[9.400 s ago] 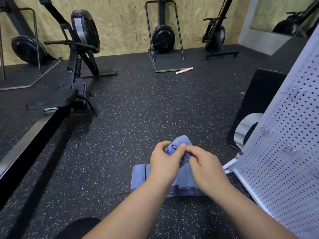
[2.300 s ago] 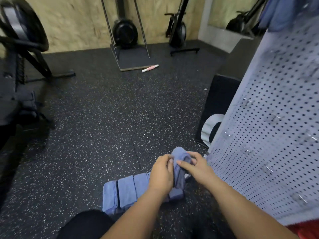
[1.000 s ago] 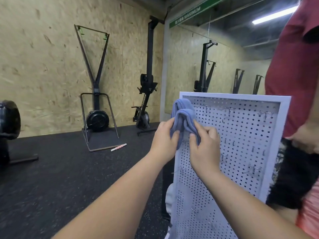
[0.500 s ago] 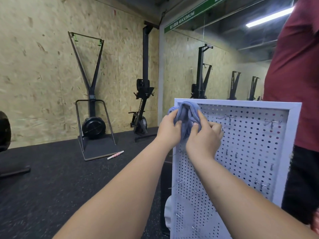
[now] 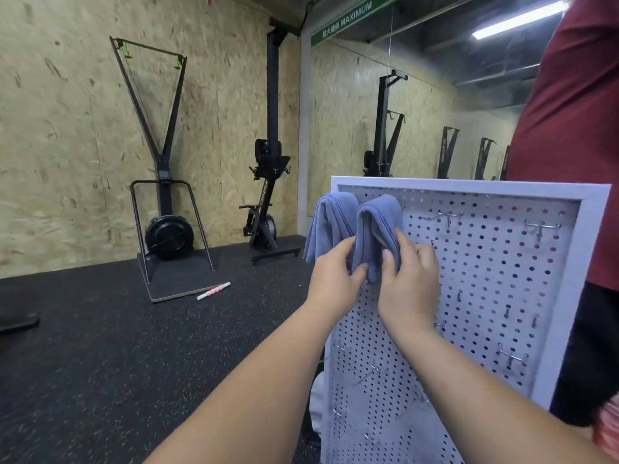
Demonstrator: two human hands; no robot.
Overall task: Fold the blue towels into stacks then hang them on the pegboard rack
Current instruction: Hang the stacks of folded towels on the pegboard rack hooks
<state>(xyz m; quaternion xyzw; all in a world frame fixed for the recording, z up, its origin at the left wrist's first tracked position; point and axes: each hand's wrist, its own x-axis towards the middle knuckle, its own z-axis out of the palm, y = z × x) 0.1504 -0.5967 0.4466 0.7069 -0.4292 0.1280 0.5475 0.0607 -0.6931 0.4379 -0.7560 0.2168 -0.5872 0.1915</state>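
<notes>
Two folded blue towels hang side by side at the top left of the white pegboard rack (image 5: 495, 269). The left towel (image 5: 330, 226) droops over the board's left edge. The right towel (image 5: 375, 229) hangs over a peg that it hides. My left hand (image 5: 335, 279) pinches the lower left part of the right towel. My right hand (image 5: 410, 279) grips its lower right part, thumb in front. Several bare metal hooks stick out of the board.
A person in a dark red shirt (image 5: 576, 145) stands close behind the board on the right. Black speckled rubber floor (image 5: 100, 363) stretches left. A ski machine (image 5: 160, 182), a rower (image 5: 268, 195) and a pink roller (image 5: 214, 291) stand near the plywood wall. A mirror (image 5: 418, 105) covers the far wall.
The towel I held bunched at the board's top left corner now hangs draped on the board beside another towel. Both hands have slid down to its lower part.
</notes>
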